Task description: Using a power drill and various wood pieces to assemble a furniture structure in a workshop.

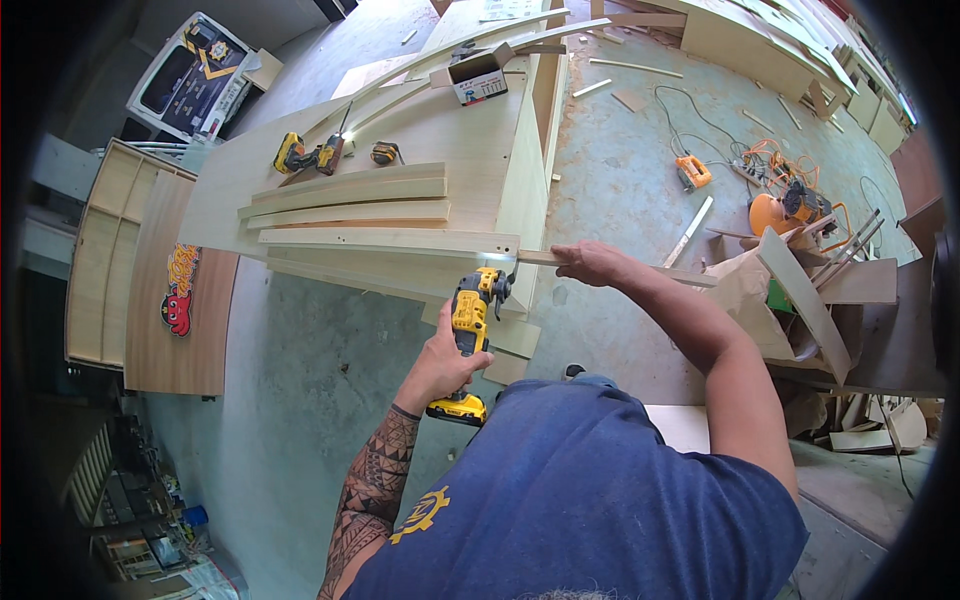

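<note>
My left hand (440, 358) is wrapped round the body of a yellow and black cordless oscillating multi-tool (472, 318), its battery toward me. The tool's head points away from me, its blade close to the right end of a long pale wooden strip (390, 241) at the workbench edge. A light patch shows on the wood there. Whether the blade touches the wood, I cannot tell. To the right, my right hand (590, 262) grips a narrow wooden batten (690, 276), which reaches past both sides of the hand. Its fingers close over the batten.
The plywood workbench (490, 150) bears more strips (350, 190), yellow cordless drills (300, 153), a tape measure (386, 153) and an open box (478, 78). Orange power tools (692, 172) and cords lie on the floor at right, near stacked offcuts (800, 300). A van (190, 75) stands far left.
</note>
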Demonstrator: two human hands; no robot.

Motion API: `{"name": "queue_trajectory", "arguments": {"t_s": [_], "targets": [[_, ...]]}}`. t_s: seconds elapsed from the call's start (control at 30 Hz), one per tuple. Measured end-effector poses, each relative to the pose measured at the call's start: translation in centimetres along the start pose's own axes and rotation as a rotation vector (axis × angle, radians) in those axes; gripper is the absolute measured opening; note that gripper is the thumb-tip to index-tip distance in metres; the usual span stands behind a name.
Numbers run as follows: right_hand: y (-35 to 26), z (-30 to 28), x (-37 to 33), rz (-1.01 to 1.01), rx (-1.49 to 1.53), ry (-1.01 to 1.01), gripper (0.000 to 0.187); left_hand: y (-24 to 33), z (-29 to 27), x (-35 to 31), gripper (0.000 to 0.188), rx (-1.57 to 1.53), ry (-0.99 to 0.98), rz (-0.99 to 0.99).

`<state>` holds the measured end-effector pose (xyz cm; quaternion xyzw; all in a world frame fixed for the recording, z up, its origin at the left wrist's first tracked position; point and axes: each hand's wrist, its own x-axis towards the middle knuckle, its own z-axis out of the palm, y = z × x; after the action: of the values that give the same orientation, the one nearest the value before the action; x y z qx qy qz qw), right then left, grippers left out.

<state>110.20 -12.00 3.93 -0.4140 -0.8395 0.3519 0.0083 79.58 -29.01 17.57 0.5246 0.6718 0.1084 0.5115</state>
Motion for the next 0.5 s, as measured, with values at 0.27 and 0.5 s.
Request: {"name": "queue_trajectory", "arguments": {"t_s": [0.27, 0.5], "targets": [[-0.3, -0.1, -0.2, -0.010, -0.014, -0.003, 0.032, 0.7, -0.3, 0.4, 0.111, 0.047, 0.014, -0.008], [1.0, 0.6, 0.4, -0.028, -0.010, 0.007, 0.033, 0.8, -0.6, 1.3, 0.111, 0.097, 0.004, 0.001]]}}
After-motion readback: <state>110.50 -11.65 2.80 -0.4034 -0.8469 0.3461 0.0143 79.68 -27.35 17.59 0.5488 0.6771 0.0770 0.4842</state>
